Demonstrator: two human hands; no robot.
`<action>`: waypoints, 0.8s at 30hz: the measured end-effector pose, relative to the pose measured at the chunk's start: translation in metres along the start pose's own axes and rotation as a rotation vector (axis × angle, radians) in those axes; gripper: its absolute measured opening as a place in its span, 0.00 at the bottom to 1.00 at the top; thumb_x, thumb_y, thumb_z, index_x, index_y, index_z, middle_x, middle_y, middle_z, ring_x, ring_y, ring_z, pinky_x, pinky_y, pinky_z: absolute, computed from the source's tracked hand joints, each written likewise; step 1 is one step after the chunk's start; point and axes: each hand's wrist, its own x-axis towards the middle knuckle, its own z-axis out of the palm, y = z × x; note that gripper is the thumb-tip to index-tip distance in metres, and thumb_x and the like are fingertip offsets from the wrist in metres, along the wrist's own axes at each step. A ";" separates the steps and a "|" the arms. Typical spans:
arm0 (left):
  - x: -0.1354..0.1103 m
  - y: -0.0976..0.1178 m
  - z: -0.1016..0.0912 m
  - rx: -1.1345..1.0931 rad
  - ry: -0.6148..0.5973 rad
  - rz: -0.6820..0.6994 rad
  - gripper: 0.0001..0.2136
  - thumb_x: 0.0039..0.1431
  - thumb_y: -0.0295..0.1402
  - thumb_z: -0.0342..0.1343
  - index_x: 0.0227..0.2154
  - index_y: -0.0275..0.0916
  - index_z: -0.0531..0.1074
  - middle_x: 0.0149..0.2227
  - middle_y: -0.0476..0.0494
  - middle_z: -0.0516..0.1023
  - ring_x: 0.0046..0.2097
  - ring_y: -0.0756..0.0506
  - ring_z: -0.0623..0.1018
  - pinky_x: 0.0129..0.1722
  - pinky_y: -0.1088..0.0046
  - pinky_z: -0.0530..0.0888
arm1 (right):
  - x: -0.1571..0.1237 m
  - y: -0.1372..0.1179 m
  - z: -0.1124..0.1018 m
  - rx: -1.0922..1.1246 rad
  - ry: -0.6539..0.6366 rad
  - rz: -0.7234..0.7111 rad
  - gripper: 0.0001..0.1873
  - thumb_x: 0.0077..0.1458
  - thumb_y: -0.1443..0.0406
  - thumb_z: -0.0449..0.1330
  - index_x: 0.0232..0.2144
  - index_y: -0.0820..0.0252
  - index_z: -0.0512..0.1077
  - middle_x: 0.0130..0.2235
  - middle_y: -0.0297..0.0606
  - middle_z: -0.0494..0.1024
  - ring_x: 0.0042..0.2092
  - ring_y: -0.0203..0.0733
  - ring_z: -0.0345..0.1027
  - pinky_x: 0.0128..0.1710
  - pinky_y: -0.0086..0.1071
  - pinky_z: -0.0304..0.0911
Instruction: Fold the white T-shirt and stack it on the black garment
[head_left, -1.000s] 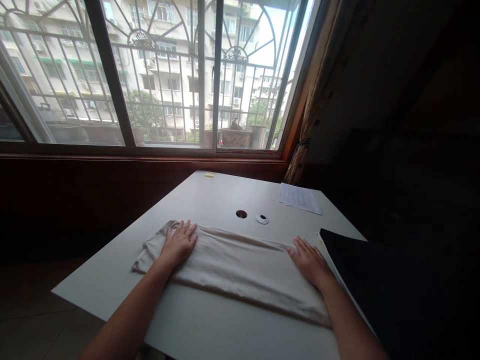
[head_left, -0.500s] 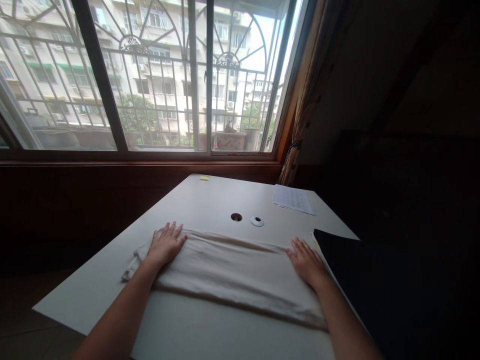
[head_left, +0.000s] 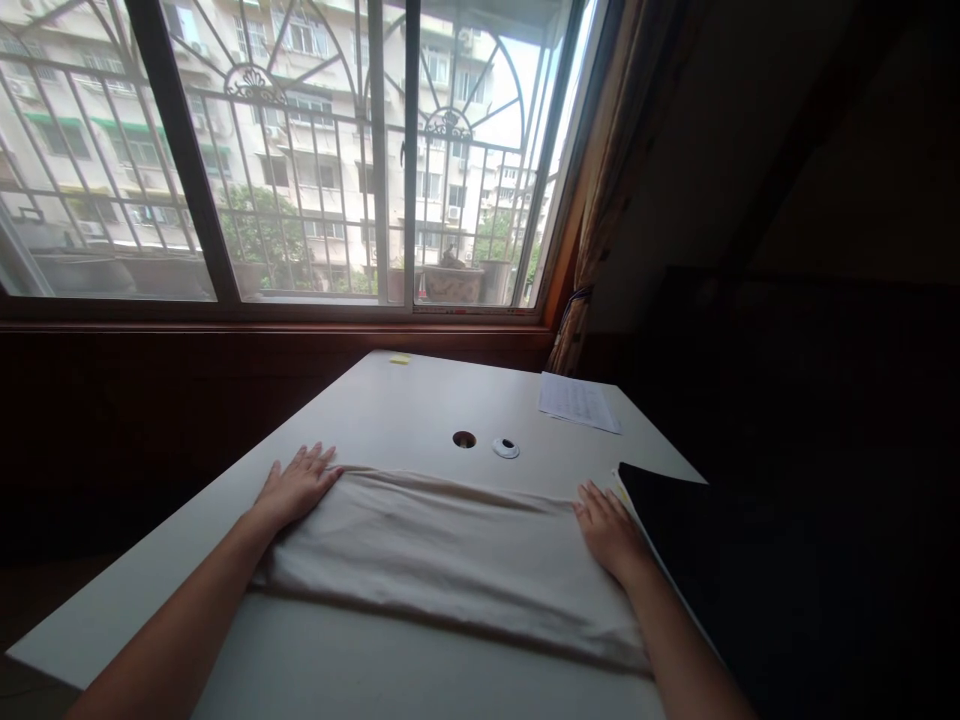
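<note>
A beige cloth (head_left: 450,550), folded into a long band, lies flat across the white table (head_left: 405,400). My left hand (head_left: 295,486) rests flat on the cloth's left end, fingers stretched out and slightly apart. My right hand (head_left: 609,528) presses flat on the cloth's right end, fingers extended toward the window. Neither hand grips anything.
A round cable hole (head_left: 464,439) and its white cap (head_left: 505,448) sit just behind the cloth. A printed sheet of paper (head_left: 577,402) lies at the far right, a small yellow note (head_left: 400,359) at the far edge. A dark flat object (head_left: 697,530) borders my right hand.
My left hand has slid leftward along the cloth to its left end, smoothing it. My right hand has stayed on the right end. The view has shifted slightly right.
</note>
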 end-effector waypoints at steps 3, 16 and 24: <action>0.012 -0.025 0.004 0.011 0.003 0.009 0.31 0.70 0.53 0.33 0.71 0.46 0.49 0.73 0.43 0.43 0.73 0.33 0.43 0.65 0.37 0.45 | 0.000 0.001 0.001 -0.006 0.027 -0.025 0.30 0.70 0.59 0.40 0.65 0.68 0.64 0.68 0.45 0.62 0.70 0.51 0.48 0.70 0.45 0.44; 0.040 -0.079 0.032 -0.004 0.097 0.053 0.27 0.72 0.48 0.34 0.69 0.49 0.53 0.73 0.42 0.46 0.73 0.34 0.46 0.66 0.40 0.48 | 0.005 0.013 0.021 0.025 0.244 -0.032 0.27 0.67 0.64 0.44 0.56 0.71 0.73 0.61 0.53 0.71 0.64 0.53 0.62 0.65 0.44 0.57; 0.042 -0.087 0.029 -0.100 0.109 0.077 0.26 0.72 0.50 0.34 0.66 0.53 0.62 0.71 0.42 0.54 0.71 0.31 0.51 0.64 0.35 0.51 | -0.002 0.017 0.021 0.002 0.362 0.025 0.24 0.65 0.67 0.44 0.54 0.70 0.74 0.58 0.55 0.73 0.60 0.52 0.67 0.59 0.44 0.62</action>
